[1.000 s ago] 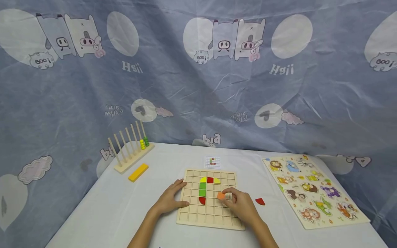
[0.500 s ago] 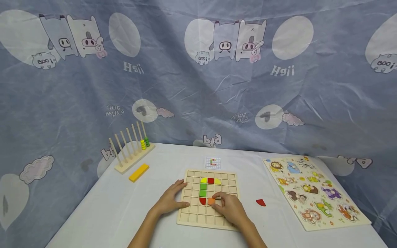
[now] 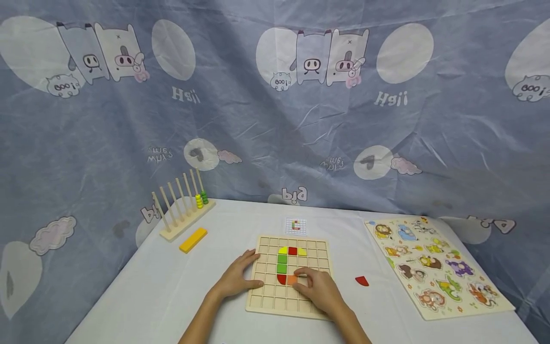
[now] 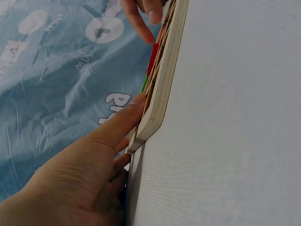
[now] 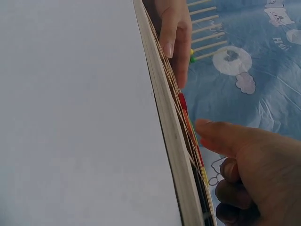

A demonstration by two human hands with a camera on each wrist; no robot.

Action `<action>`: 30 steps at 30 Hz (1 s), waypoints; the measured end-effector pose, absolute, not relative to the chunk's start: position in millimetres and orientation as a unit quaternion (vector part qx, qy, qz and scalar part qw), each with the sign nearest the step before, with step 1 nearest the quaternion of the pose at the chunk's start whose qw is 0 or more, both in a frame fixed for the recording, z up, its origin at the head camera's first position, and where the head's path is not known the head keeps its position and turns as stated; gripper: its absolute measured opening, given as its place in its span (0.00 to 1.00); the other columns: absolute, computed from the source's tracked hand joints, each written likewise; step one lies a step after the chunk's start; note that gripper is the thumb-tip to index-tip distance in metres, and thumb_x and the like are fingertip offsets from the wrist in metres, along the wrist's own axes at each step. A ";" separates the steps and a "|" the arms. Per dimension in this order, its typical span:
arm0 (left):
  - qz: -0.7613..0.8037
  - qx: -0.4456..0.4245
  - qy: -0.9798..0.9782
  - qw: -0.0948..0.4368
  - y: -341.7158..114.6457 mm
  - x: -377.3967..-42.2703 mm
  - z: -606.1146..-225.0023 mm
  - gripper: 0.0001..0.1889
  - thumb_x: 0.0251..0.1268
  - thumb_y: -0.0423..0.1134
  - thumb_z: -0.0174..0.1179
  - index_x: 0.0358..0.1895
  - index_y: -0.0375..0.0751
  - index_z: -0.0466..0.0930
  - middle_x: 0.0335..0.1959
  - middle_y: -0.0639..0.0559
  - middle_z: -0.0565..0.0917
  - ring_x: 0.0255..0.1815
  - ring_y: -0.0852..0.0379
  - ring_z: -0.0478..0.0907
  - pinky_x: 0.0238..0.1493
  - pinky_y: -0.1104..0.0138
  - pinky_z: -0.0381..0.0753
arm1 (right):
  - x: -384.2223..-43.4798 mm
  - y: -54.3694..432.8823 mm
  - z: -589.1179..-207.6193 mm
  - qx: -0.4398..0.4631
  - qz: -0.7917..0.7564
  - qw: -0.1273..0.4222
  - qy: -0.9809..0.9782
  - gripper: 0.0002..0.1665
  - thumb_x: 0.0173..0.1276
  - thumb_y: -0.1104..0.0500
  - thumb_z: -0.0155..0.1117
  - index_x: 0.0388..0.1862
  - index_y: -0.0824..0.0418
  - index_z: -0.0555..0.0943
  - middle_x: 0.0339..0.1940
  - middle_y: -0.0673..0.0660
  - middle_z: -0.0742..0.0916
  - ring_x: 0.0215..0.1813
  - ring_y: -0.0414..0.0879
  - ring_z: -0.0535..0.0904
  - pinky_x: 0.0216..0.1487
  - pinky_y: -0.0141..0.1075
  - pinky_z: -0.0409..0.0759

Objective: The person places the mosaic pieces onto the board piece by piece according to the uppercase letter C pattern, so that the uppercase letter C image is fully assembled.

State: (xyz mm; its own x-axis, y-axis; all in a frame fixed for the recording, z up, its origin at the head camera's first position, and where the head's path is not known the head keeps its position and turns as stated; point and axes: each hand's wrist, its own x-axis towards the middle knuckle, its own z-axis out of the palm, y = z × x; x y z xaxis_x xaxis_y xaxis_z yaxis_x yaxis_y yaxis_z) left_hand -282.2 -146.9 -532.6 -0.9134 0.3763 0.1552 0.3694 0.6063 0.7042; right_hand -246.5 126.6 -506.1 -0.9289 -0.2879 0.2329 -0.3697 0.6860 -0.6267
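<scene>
A square wooden grid board (image 3: 266, 303) lies on the table. My left hand (image 3: 236, 277) steadies its left side, thumb over the near part of the rim and fingers along the edge; the left wrist view shows the thumb (image 4: 124, 120) on the board's edge. My right hand (image 3: 320, 289) has thumb and index finger at the right side of an orange square tile (image 3: 292, 280), which sits in a cell beside a red quarter-round tile (image 3: 281, 279). Above that are green squares (image 3: 281, 263), a yellow quarter-round tile (image 3: 283, 250), a red square (image 3: 292, 251) and another yellow one (image 3: 302, 252).
A loose red quarter-round tile (image 3: 362, 281) lies right of the board. Behind the board is a small pattern card (image 3: 296, 227). A bead-peg rack (image 3: 189, 220) and a yellow-orange block (image 3: 193, 240) stand left; an animal puzzle board (image 3: 438, 267) lies right.
My right hand has carried the orange square tile leftward and down into the cell beside the red quarter-round tile. My left hand has stayed at the board's edge.
</scene>
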 end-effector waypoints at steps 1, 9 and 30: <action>0.391 0.209 0.896 0.004 -146.6 -282.4 -532.9 0.45 0.45 0.60 0.67 0.67 0.43 0.63 0.70 0.47 0.58 0.71 0.43 0.49 0.63 0.42 0.53 | -245.5 129.0 -505.4 0.176 0.353 0.058 -0.917 0.17 0.54 0.50 0.70 0.43 0.53 0.83 0.09 0.42 0.68 0.13 0.33 0.59 0.14 0.27 0.59; 0.391 0.208 0.896 0.003 -147.6 -281.3 -532.7 0.45 0.45 0.60 0.67 0.67 0.42 0.64 0.70 0.46 0.58 0.71 0.42 0.49 0.63 0.41 0.53 | -239.5 158.4 -502.9 0.126 0.367 0.076 -0.918 0.16 0.52 0.53 0.72 0.41 0.51 0.83 0.10 0.44 0.67 0.13 0.34 0.57 0.14 0.28 0.58; 0.395 0.206 0.895 0.008 -146.8 -282.3 -533.3 0.45 0.45 0.60 0.67 0.67 0.43 0.63 0.70 0.47 0.58 0.71 0.44 0.48 0.64 0.42 0.52 | -230.6 243.2 -512.9 0.006 0.292 0.176 -0.940 0.20 0.53 0.53 0.72 0.45 0.57 0.81 0.12 0.46 0.68 0.13 0.37 0.58 0.13 0.30 0.58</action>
